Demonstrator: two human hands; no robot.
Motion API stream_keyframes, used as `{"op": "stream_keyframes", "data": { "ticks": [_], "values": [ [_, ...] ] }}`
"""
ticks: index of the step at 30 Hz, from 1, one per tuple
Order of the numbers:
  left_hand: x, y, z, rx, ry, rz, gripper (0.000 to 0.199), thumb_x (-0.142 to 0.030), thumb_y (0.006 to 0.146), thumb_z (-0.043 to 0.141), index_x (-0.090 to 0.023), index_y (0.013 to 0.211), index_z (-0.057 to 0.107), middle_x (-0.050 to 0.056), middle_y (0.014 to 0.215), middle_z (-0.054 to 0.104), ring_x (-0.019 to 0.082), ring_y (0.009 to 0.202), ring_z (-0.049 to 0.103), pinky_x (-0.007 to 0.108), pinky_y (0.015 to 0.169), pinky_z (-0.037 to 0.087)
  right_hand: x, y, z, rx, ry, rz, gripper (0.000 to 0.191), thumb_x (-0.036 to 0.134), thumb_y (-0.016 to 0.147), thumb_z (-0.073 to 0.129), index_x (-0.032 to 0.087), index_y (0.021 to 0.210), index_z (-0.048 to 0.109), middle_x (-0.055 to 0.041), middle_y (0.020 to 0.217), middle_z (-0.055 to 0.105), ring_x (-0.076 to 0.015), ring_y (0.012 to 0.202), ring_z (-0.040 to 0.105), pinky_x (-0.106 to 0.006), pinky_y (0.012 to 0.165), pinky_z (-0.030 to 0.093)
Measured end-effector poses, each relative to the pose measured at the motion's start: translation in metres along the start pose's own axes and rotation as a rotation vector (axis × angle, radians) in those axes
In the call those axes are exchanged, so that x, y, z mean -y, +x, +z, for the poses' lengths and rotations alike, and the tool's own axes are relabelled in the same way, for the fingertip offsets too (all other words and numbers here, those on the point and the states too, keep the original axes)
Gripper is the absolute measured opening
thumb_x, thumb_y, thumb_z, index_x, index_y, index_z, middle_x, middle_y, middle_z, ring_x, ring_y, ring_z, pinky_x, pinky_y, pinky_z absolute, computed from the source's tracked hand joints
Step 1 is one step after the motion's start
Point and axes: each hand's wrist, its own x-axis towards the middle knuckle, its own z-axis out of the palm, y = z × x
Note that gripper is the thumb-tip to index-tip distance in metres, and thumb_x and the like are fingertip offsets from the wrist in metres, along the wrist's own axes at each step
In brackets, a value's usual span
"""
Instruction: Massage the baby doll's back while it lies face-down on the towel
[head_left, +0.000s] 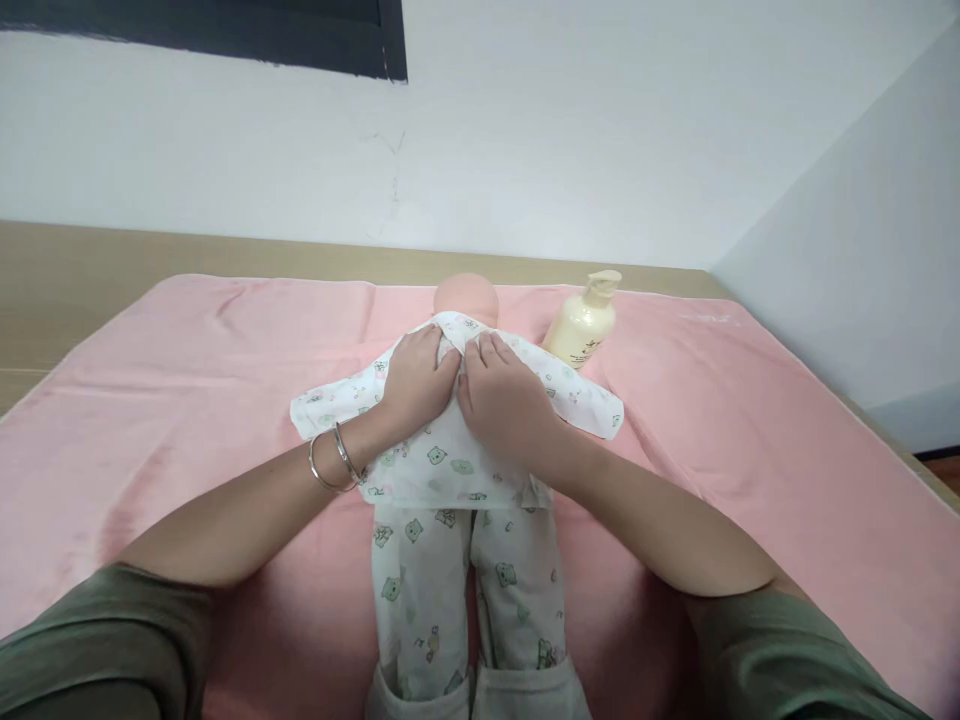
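A doll with a bare, rounded head (466, 296) lies stretched out, its legs towards me; no face shows. It wears a white long-sleeved top (461, 470) with small green animal prints, and matching trousers (424, 580). My left hand (421, 378) lies on the upper left of the top, fingers pointing away from me. Beside it, my right hand (501, 395) rests on the upper right with its fingers laid out over the cloth. Both thumbs come close together at the middle of the top. Neither hand visibly grips anything, though the cloth under the palms is hidden.
A cream pump bottle (582, 322) stands to the right of the doll's head, close to the right sleeve. Under everything spreads a pink blanket (225, 400) on a wooden surface (67, 280). A white wall (525, 150) rises behind, with another at the right.
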Motion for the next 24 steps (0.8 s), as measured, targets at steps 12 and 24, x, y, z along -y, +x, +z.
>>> {"op": "stream_keyframes", "data": {
  "ticks": [12,24],
  "values": [
    [0.001,-0.007,0.012,-0.067,-0.066,-0.015,0.051,-0.034,0.094,0.037,-0.010,0.132,0.060,0.016,0.136,0.065,0.031,0.129,0.057,0.049,0.117,0.042,-0.019,0.026,0.004,0.097,0.130,0.289,0.066,0.033,0.097,0.040,-0.009,0.147,0.043,-0.0286,0.154,0.045,-0.0383,0.147,0.041,-0.051,0.125,0.031],
    [0.002,-0.006,0.011,-0.075,-0.048,0.020,0.045,-0.033,0.094,0.036,-0.012,0.124,0.063,0.015,0.129,0.067,0.032,0.122,0.059,0.051,0.113,0.045,-0.023,0.030,0.000,0.139,0.199,0.286,0.063,0.035,0.097,0.039,-0.006,0.143,0.047,-0.0272,0.152,0.048,-0.0367,0.145,0.043,-0.051,0.123,0.033]
  ]
}}
